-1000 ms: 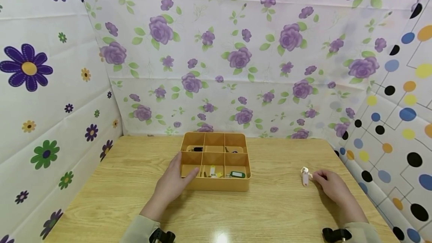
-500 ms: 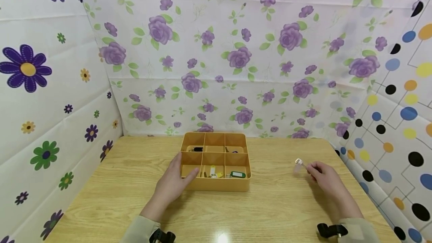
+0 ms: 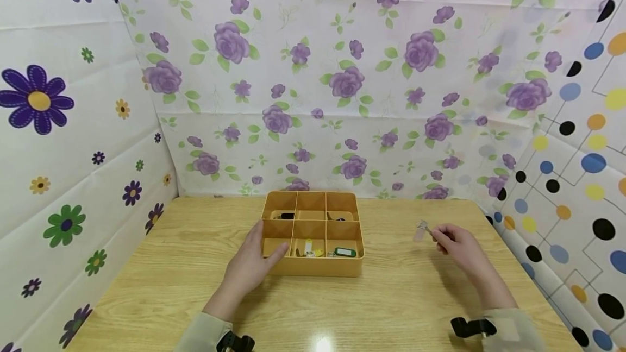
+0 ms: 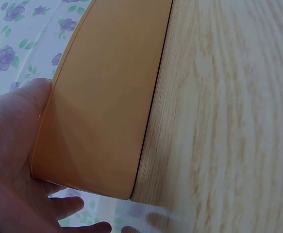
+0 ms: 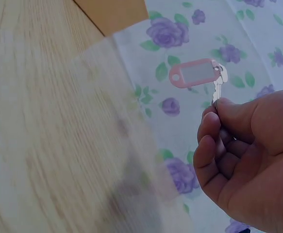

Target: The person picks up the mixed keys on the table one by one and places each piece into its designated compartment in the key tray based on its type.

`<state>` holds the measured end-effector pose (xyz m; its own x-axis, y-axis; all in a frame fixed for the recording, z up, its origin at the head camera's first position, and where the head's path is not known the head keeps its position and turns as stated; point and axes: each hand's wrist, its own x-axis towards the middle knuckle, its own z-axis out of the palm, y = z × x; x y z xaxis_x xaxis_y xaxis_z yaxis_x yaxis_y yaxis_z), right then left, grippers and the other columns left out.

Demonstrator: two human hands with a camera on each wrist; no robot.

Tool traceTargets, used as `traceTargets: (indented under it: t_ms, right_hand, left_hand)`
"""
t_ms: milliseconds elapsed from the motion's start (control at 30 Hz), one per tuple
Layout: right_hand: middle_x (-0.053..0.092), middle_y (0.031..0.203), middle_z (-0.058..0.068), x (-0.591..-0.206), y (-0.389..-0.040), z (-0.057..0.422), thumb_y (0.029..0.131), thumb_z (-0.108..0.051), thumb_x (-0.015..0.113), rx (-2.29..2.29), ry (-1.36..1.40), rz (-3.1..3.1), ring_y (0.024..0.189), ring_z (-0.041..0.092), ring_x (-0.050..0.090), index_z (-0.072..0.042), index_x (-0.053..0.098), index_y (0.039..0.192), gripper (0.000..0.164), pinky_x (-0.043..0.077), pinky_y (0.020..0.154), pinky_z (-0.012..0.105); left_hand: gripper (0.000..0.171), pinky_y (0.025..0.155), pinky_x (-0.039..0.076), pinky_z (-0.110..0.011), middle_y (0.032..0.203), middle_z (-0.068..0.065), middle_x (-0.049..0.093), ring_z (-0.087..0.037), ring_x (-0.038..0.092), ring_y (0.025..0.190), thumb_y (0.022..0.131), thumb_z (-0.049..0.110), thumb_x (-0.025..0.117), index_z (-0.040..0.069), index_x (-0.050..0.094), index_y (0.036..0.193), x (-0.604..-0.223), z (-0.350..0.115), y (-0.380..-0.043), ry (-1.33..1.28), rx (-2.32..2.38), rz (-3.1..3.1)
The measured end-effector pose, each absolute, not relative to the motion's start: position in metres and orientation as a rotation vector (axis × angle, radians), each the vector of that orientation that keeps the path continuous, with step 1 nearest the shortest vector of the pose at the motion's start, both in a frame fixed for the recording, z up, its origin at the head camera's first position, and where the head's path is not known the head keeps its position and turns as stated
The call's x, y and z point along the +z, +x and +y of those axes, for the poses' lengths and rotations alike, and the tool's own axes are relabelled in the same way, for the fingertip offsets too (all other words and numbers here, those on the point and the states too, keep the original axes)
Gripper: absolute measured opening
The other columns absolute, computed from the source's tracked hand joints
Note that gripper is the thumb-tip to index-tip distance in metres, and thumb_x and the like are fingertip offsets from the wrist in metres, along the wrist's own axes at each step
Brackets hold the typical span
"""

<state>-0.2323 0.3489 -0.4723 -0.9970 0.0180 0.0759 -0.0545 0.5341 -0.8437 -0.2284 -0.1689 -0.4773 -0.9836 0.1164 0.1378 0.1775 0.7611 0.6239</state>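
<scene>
My right hand [image 3: 462, 249] pinches a key [image 5: 217, 90] between thumb and curled fingers, held over the right side of the table. A pale pink key tag [image 5: 197, 73] hangs off the key's ring, clearly seen in the right wrist view. At the centre stands a yellow-orange compartment box [image 3: 315, 268]. My left hand [image 3: 246, 265] holds its near left corner, the thumb hooked over the front rim and the other fingers along the left side. Inside the box are a black key tag [image 3: 287, 215], a yellow key tag [image 3: 308, 246] and a green key tag [image 3: 344, 252].
The wooden table [image 3: 391, 297] carries the box near its back edge. Small dark key-like items [image 3: 337, 218] lie in the back right compartment. A floral cloth [image 3: 318, 86] hangs behind, with patterned cloths at both sides.
My right hand has lifted the key with its pink tag off the table and moved it left and away from me. My left hand and the box have stayed put.
</scene>
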Motion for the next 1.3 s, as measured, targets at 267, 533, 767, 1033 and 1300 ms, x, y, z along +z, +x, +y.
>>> traceTargets:
  t_ms: [267, 533, 767, 1033, 1300]
  right_hand:
    - [0.061, 0.097, 0.015, -0.457, -0.234, 0.323, 0.119, -0.029, 0.056, 1.552, 0.083, -2.676, 0.086, 0.028, 0.057, 0.002, 0.062, 0.119, 0.032, 0.051, 0.072, 0.038]
    - [0.061, 0.096, 0.013, -0.448, -0.242, 0.295, 0.119, -0.024, 0.056, 1.631, 0.144, -2.637, 0.088, 0.035, 0.058, 0.001, 0.063, 0.118, 0.026, 0.050, 0.072, 0.037]
    - [0.061, 0.097, 0.013, -0.443, -0.244, 0.271, 0.119, -0.021, 0.055, 1.690, 0.187, -2.604, 0.088, 0.032, 0.056, 0.002, 0.063, 0.121, 0.024, 0.048, 0.071, 0.034]
    - [0.062, 0.095, 0.014, -0.440, -0.248, 0.246, 0.118, -0.023, 0.057, 1.713, 0.218, -2.593, 0.086, 0.032, 0.056, -0.001, 0.065, 0.116, 0.023, 0.047, 0.069, 0.032]
    - [0.061, 0.093, 0.013, -0.437, -0.254, 0.225, 0.118, -0.020, 0.057, 1.729, 0.260, -2.571, 0.083, 0.026, 0.055, -0.001, 0.065, 0.114, 0.021, 0.046, 0.069, 0.032]
  left_hand:
    - [0.111, 0.120, 0.039, -0.072, 0.180, -0.024, 0.020, -0.051, 0.032, 0.160, 0.106, 0.069, 0.063, -0.003, 0.013, 0.175, -0.477, -0.169, -0.227, -0.230, -1.030, -2.865]
    - [0.111, 0.121, 0.038, -0.072, 0.180, -0.024, 0.020, -0.051, 0.031, 0.160, 0.106, 0.069, 0.061, -0.003, 0.012, 0.175, -0.476, -0.169, -0.226, -0.228, -1.026, -2.855]
    - [0.111, 0.121, 0.038, -0.071, 0.180, -0.025, 0.019, -0.052, 0.032, 0.159, 0.106, 0.069, 0.061, -0.004, 0.013, 0.175, -0.476, -0.169, -0.226, -0.232, -1.023, -2.853]
    - [0.111, 0.122, 0.037, -0.071, 0.180, -0.024, 0.019, -0.051, 0.031, 0.160, 0.106, 0.068, 0.063, -0.003, 0.012, 0.175, -0.478, -0.169, -0.227, -0.228, -1.030, -2.859]
    - [0.111, 0.122, 0.036, -0.071, 0.180, -0.025, 0.020, -0.051, 0.031, 0.160, 0.106, 0.069, 0.062, -0.004, 0.014, 0.174, -0.477, -0.169, -0.228, -0.234, -1.030, -2.853]
